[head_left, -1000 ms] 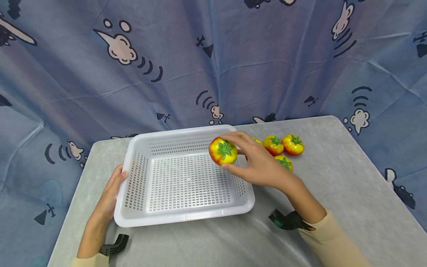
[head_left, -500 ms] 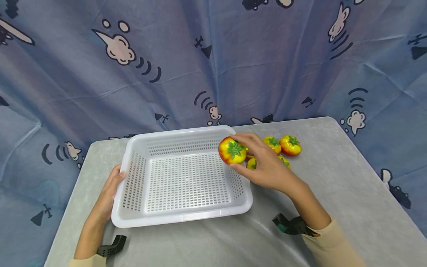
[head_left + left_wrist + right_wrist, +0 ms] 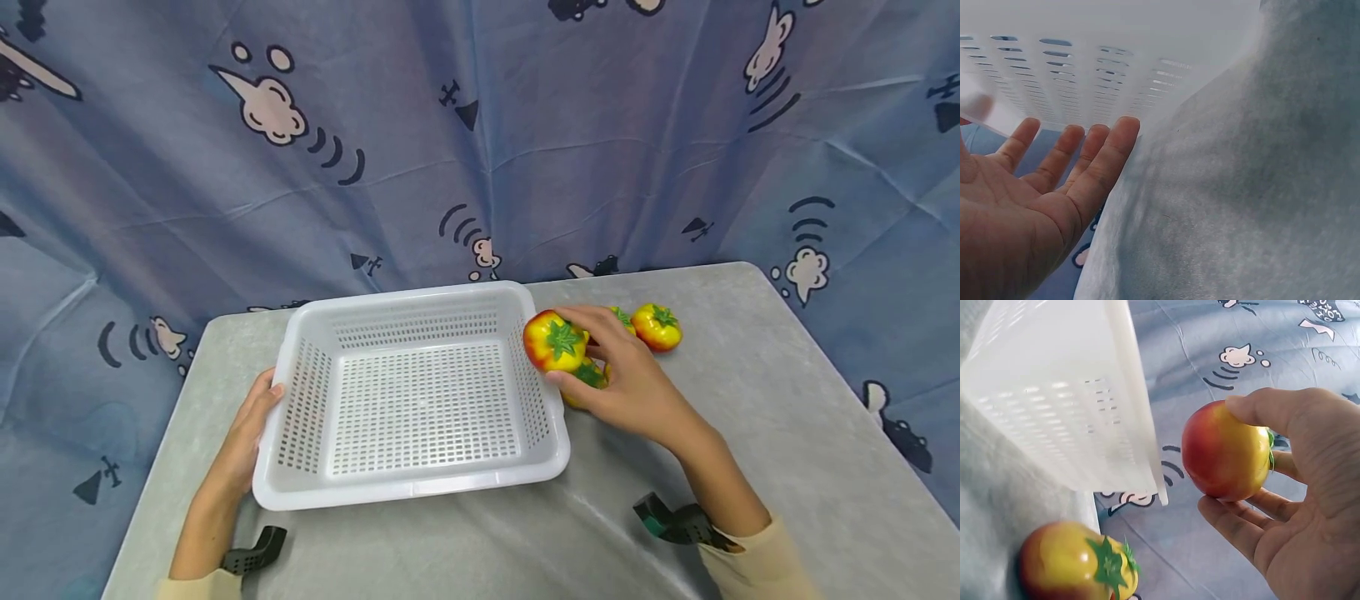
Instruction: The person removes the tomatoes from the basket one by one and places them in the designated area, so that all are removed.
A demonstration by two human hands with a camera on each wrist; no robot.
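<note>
A white perforated plastic basket (image 3: 457, 482) stands on the table, nothing inside it. My left hand (image 3: 243, 437) grips its left side, thumb over the rim; in the left wrist view the fingers (image 3: 1110, 159) touch the outer wall. A red-and-yellow persimmon (image 3: 555, 342) with a green leafy top is pinched between the thumb and fingers of my right hand (image 3: 637, 383), in front of the basket's right rim. In the right wrist view this persimmon (image 3: 1222, 453) hangs above the table, apart from the basket wall (image 3: 1047, 362).
Several similar persimmons lie on the grey table (image 3: 750, 392) right of the basket. One persimmon (image 3: 658, 327) shows whole; others, such as this persimmon (image 3: 590, 375), are partly behind my right hand. A blue patterned curtain (image 3: 480, 150) hangs along the back.
My right hand has moved rightward with the persimmon, from over the basket's inside to its right rim. The left hand and the basket have hardly moved.
</note>
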